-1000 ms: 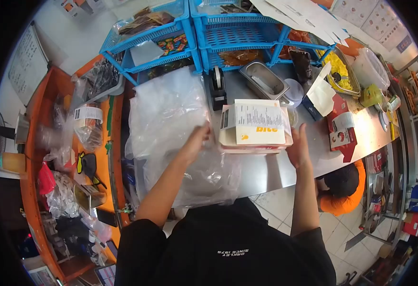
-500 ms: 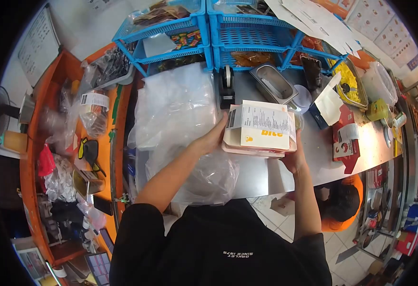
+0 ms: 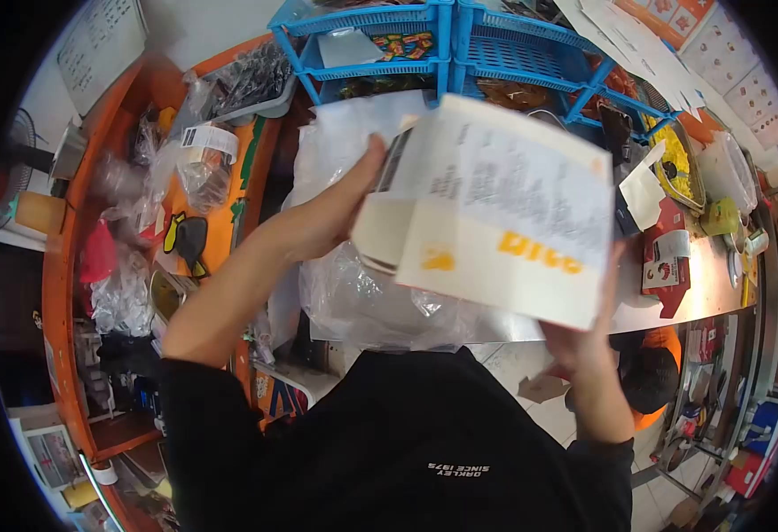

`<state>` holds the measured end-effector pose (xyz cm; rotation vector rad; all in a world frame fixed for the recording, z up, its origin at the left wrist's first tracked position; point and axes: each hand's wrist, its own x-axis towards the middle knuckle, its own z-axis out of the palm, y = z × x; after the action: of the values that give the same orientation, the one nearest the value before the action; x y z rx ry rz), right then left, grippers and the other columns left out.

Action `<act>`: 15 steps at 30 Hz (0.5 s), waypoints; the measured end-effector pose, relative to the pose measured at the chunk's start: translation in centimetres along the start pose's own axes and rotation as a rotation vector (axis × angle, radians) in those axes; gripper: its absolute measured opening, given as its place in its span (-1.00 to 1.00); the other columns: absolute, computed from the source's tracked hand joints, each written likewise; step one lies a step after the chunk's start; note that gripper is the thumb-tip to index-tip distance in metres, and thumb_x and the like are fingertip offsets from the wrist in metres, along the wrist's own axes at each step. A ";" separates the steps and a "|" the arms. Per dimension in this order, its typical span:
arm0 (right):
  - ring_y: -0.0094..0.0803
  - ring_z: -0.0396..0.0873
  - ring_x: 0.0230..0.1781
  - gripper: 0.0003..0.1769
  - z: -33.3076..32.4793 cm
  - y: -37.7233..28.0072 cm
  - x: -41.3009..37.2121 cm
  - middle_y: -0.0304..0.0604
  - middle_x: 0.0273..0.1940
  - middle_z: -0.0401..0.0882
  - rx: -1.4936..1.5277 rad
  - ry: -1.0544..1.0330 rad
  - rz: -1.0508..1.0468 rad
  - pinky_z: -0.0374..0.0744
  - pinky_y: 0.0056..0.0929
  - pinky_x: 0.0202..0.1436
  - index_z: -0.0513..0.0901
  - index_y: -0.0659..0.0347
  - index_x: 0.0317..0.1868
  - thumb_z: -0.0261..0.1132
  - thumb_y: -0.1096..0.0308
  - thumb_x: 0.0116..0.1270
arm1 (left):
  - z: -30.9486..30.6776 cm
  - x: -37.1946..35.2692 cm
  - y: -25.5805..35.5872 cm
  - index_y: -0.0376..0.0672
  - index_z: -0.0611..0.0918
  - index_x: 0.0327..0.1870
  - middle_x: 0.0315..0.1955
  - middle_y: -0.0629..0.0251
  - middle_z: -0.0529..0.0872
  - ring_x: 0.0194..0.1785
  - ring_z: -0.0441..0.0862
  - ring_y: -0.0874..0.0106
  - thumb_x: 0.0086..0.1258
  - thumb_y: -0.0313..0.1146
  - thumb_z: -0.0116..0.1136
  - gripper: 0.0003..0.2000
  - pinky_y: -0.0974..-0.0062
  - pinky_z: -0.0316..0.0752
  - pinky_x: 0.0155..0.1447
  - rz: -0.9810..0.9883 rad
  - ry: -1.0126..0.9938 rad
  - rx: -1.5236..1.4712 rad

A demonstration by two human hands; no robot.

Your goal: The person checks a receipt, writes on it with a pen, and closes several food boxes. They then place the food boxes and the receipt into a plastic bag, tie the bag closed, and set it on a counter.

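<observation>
A white cardboard box [image 3: 504, 213] with yellow lettering and a printed receipt on top is held up close to the camera, tilted and slightly blurred. At its left side is my left hand [image 3: 340, 208], fingers closed against the box edge. My right hand [image 3: 580, 332] grips the lower right corner from beneath, its fingers partly hidden behind the box. Below and behind the box, clear plastic bags [image 3: 371, 297] lie on the metal table [image 3: 628, 306].
Blue stacked trays [image 3: 531, 58] stand at the back. A red box [image 3: 667, 257] and a tray of yellow food [image 3: 673, 164] are on the right. Sunglasses [image 3: 191, 244] and a bagged item with a label [image 3: 207, 168] lie on an orange shelf at left. A person [image 3: 651, 377] is low at right.
Both hands have lifted the box up towards the camera, so it looks much larger and more tilted. The head view has shifted slightly.
</observation>
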<state>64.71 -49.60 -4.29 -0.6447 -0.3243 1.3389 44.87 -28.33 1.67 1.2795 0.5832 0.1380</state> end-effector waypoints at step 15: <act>-0.26 0.28 0.32 -0.35 -3.6 11.7 3.3 -0.04 0.29 0.34 -0.700 0.090 0.402 0.24 -0.23 0.38 0.21 0.22 0.39 -0.12 -0.08 0.51 | -12.7 -3.8 -17.9 -0.16 0.35 0.31 0.20 0.22 0.50 0.21 0.47 0.33 0.45 0.07 -0.11 -0.43 0.29 0.36 0.23 -0.201 0.262 -0.079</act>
<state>58.23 -46.19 -14.63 -1.4077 -0.6231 1.5709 31.65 -24.34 -15.75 1.1263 0.9191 0.1608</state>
